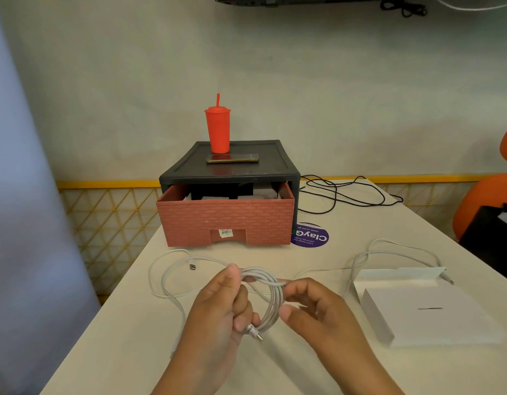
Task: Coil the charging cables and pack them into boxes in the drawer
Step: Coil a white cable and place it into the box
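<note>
Over the table, left hand grips the coil; right hand pinches its strand. Loose cable trails leftward; open drawer lies straight ahead, box nearer the right hand.

Pale wall; beige table; orange chair right; yellow lattice panel behind table.

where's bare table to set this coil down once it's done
Bare table between the drawer front and the coil, and along the near edge below the white box. Crowded left, where the loose white cable loops, and behind the box.
</note>
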The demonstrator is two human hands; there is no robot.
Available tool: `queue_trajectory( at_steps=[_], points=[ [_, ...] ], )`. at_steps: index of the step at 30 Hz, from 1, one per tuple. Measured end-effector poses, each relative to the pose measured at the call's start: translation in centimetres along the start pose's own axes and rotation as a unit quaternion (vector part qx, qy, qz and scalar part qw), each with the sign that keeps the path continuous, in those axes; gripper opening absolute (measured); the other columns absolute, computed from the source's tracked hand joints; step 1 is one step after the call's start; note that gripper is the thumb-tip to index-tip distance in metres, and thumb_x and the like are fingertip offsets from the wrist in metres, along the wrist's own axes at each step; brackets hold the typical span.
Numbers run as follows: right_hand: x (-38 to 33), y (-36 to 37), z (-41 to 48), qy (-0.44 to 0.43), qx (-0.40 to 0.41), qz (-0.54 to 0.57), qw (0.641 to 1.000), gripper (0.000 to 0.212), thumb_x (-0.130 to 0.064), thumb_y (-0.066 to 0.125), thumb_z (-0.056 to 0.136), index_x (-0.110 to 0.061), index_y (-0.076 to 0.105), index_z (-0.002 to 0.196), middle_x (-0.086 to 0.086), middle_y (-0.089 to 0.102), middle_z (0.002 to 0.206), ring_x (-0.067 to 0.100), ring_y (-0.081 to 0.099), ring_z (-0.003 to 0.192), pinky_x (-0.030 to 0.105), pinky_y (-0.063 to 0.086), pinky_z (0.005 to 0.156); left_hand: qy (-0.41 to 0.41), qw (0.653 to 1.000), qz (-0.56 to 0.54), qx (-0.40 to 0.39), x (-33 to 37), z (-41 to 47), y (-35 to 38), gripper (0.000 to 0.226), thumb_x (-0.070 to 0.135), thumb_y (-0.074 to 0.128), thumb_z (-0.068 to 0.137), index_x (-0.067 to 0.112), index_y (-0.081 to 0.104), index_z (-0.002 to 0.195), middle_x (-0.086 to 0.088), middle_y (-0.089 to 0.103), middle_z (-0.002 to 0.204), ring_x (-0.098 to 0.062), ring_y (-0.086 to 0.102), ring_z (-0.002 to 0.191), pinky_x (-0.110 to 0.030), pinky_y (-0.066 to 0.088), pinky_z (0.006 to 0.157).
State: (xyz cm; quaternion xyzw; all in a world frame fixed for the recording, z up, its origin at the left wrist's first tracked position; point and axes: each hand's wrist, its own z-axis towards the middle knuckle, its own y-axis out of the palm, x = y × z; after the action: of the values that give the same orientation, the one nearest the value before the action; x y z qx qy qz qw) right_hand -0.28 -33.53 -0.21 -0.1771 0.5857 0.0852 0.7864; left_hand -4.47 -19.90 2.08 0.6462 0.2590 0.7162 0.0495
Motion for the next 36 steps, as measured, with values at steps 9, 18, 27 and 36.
queue_trajectory(
  at_steps=[9,18,27,36],
  points=[
    [0.2,1.7,0.3,0.076,0.054,0.297,0.950,0.050,-0.031,0.093,0.023,-0.015,0.064,0.062,0.012,0.070,0.076,0.018,0.061,0.061,0.024,0.051,0.059,0.054,0.994,0.092,0.009,-1.3,0.3,0.5,0.036,0.047,0.043,0.077,0.021,0.038,0.054,0.006,0.030,0.047,-0.010,0.038,0.043,-0.029,0.036,0.055],
    [1.0,1.7,0.7,0.104,0.025,0.372,0.922,0.086,-0.036,0.094,0.016,-0.007,0.056,0.088,0.017,0.070,0.078,0.020,0.066,0.063,0.022,0.053,0.057,0.213,0.941,0.259,0.042,-2.1,0.6,-0.4,0.045,0.056,0.031,0.090,0.021,0.053,0.071,0.008,0.049,0.040,-0.010,0.056,0.047,-0.015,0.042,0.050],
    [0.1,2.1,0.1,0.118,-0.074,0.384,0.913,0.034,-0.008,0.066,0.061,-0.004,0.056,0.094,0.012,0.062,0.063,0.018,0.059,0.053,0.025,0.050,0.056,0.182,0.944,0.266,0.072,-1.8,0.6,-0.5,0.043,0.048,0.031,0.083,0.011,0.048,0.069,0.009,0.045,0.048,-0.010,0.045,0.039,-0.027,0.038,0.047],
    [1.4,1.6,0.5,0.187,-0.092,0.385,0.899,0.037,-0.003,0.060,0.059,-0.006,0.060,0.095,0.009,0.053,0.054,0.022,0.055,0.060,0.030,0.044,0.063,-0.100,0.992,-0.064,0.050,-2.0,0.8,-0.1,0.032,0.035,0.054,0.078,0.003,0.054,0.073,0.001,0.038,0.045,-0.010,0.037,0.033,-0.024,0.038,0.042]
  ],
)
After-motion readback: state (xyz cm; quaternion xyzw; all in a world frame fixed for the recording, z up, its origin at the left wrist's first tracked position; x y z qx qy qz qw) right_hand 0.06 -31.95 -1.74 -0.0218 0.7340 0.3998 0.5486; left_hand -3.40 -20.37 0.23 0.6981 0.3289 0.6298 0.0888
